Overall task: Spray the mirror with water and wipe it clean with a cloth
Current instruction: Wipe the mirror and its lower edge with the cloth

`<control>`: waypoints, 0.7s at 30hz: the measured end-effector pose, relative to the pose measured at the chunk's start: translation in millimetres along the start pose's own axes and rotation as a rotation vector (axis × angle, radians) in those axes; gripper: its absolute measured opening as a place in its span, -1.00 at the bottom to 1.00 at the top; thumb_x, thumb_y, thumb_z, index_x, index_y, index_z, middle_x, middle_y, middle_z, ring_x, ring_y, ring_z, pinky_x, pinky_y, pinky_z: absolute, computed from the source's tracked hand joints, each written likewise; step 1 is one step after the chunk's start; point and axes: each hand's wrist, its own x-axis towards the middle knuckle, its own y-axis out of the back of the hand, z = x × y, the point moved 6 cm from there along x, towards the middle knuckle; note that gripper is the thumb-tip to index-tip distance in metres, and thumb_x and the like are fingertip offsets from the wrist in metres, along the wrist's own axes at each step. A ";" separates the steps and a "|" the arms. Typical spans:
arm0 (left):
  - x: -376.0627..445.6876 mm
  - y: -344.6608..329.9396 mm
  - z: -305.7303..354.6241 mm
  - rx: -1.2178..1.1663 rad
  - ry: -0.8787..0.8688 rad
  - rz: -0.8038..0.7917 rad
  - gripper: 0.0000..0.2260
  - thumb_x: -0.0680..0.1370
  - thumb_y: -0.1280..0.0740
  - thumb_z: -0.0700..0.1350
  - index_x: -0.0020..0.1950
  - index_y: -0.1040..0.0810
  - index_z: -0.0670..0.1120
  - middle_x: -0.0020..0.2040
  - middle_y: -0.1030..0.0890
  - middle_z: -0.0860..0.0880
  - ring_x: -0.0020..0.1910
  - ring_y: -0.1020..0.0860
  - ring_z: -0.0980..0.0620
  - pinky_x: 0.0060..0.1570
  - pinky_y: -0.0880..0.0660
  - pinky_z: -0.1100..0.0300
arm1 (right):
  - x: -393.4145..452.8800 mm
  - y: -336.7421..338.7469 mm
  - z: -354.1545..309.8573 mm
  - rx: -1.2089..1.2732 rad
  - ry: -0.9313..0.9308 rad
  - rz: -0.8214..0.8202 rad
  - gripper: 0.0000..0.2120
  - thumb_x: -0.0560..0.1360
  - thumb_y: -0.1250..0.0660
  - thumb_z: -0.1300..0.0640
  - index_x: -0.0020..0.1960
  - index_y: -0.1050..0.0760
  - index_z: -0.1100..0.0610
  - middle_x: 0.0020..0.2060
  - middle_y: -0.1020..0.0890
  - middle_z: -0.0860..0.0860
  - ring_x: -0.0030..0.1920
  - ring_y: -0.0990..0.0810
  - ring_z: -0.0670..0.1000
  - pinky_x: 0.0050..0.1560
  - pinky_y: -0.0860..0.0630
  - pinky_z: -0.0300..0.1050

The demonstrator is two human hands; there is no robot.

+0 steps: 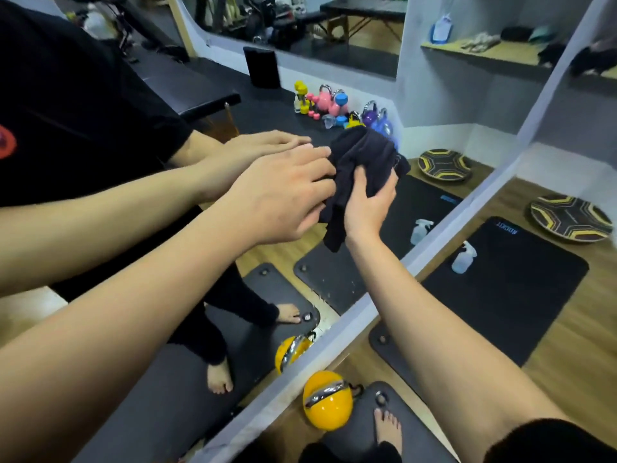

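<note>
**Cloth held at the glass, both hands on it**

The dark cloth sits at centre frame, bunched against the mirror, hanging long-axis downward. The right hand is under and behind it, fingers curled up around the lower fold. The left hand comes in from the left; its fingers lie nearly straight, tips touching the cloth's left edge. Whether they pinch it I cannot tell. The right hand looks the better placed to wipe. The mirror fills the left and centre. The spray bottle stands on a black mat at right, well apart from both hands. A yellow kettlebell sits at lower centre by the frame.
</note>
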 end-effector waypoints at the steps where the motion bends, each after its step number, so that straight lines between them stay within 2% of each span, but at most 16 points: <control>1: 8.6 -3.6 -1.7 0.018 -0.012 -0.017 -0.63 0.53 -0.13 0.00 0.01 -0.68 -0.14 0.16 -0.66 -0.13 0.35 -0.53 -0.22 0.41 -0.26 -0.08 | 2.4 1.7 4.7 0.002 -0.020 0.008 -0.50 0.59 -0.34 -0.03 0.49 -0.34 -0.03 0.40 -0.39 0.02 0.39 -0.43 0.00 0.41 -0.36 -0.05; 5: 12.4 -19.2 -1.5 0.084 -0.038 -0.116 -0.62 0.56 -0.13 0.00 0.05 -0.69 -0.13 0.21 -0.66 -0.12 0.42 -0.48 -0.21 0.52 -0.23 -0.09 | -4.2 8.0 45.3 0.047 -0.185 0.063 -0.50 0.60 -0.32 -0.03 0.50 -0.29 -0.04 0.40 -0.43 0.03 0.36 -0.47 0.04 0.27 -0.36 -0.13; 8: 7.9 -27.9 -1.4 0.135 -0.068 -0.162 -0.69 0.56 -0.19 -0.03 0.01 -0.69 -0.13 0.21 -0.67 -0.12 0.45 -0.45 -0.23 0.57 -0.16 -0.12 | -43.8 10.0 96.1 0.042 -0.403 0.147 -0.43 0.61 -0.30 -0.07 0.55 -0.20 -0.02 0.47 -0.38 0.04 0.42 -0.42 0.10 0.25 -0.30 -0.16; 11: 6.2 -29.5 -4.0 0.135 -0.087 -0.118 -0.66 0.61 -0.13 -0.04 0.01 -0.68 -0.13 0.21 -0.67 -0.11 0.47 -0.43 -0.22 0.61 -0.11 -0.10 | -125.6 2.4 154.0 0.029 -0.664 0.138 -0.38 0.55 -0.29 -0.19 0.52 -0.19 -0.05 0.45 -0.41 0.06 0.40 -0.44 0.14 0.38 -0.36 -0.01; 13: 5.0 -32.3 -7.9 0.147 -0.108 -0.122 -0.64 0.64 -0.07 -0.02 0.02 -0.65 -0.10 0.22 -0.66 -0.10 0.50 -0.39 -0.19 0.63 -0.02 -0.07 | -187.2 -5.1 188.0 0.018 -0.831 0.087 -0.26 0.44 -0.27 -0.33 0.50 -0.20 -0.02 0.44 -0.44 0.09 0.37 -0.47 0.17 0.39 -0.40 0.13; 16: 2.9 -35.7 -14.6 0.165 -0.138 -0.122 -0.60 0.69 -0.03 0.02 0.04 -0.64 -0.10 0.22 -0.65 -0.11 0.53 -0.36 -0.17 0.64 0.04 -0.04 | -274.4 -15.6 229.8 -0.014 -1.098 -0.005 -0.16 0.46 -0.25 -0.38 0.58 -0.11 0.02 0.49 -0.37 0.12 0.42 -0.41 0.22 0.42 -0.38 0.16; 19: 1.3 -40.3 -19.4 0.185 -0.164 -0.088 -0.62 0.72 -0.07 0.02 0.08 -0.64 -0.11 0.23 -0.64 -0.11 0.55 -0.35 -0.14 0.63 -0.01 -0.06 | -303.1 -23.3 246.7 0.047 -1.261 -0.059 -0.05 0.35 -0.21 -0.46 0.58 -0.04 -0.05 0.50 -0.34 0.07 0.41 -0.40 0.22 0.40 -0.39 0.20; 21: 2.0 -44.3 -20.8 0.198 -0.139 -0.134 -0.61 0.73 -0.04 0.02 0.12 -0.63 -0.09 0.27 -0.63 -0.10 0.57 -0.31 -0.12 0.63 -0.01 -0.07 | -289.3 -26.8 255.2 0.165 -1.295 0.006 -0.19 0.42 -0.25 -0.39 0.54 -0.13 -0.06 0.44 -0.40 0.09 0.33 -0.47 0.25 0.31 -0.46 0.22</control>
